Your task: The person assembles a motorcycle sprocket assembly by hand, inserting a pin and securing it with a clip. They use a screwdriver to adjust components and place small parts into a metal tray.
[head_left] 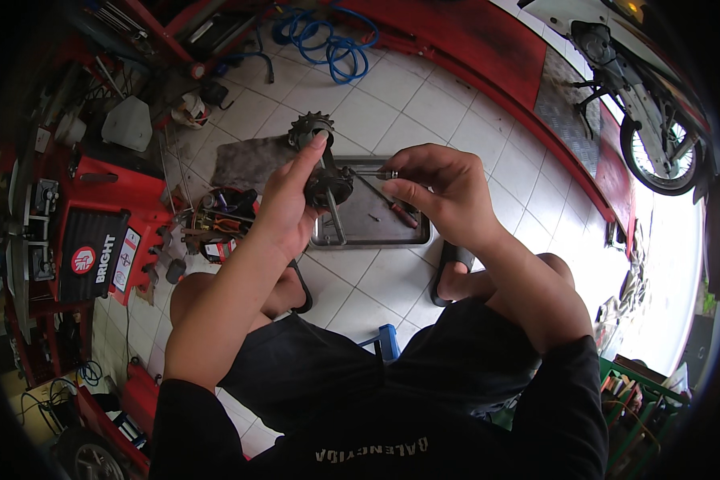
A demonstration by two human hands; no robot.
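Gripping and partly covering the toothed metal assembly [330,186]: the left hand [288,196].

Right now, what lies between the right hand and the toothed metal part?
In the head view, a slim metal piece, held by the right hand, points toward the toothed metal part; contact is unclear.

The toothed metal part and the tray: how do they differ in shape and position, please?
The toothed metal part is irregular in outline, while the tray is rectangular and shallow. The left hand grips the toothed metal part, while the tray lies below. Both look grey.
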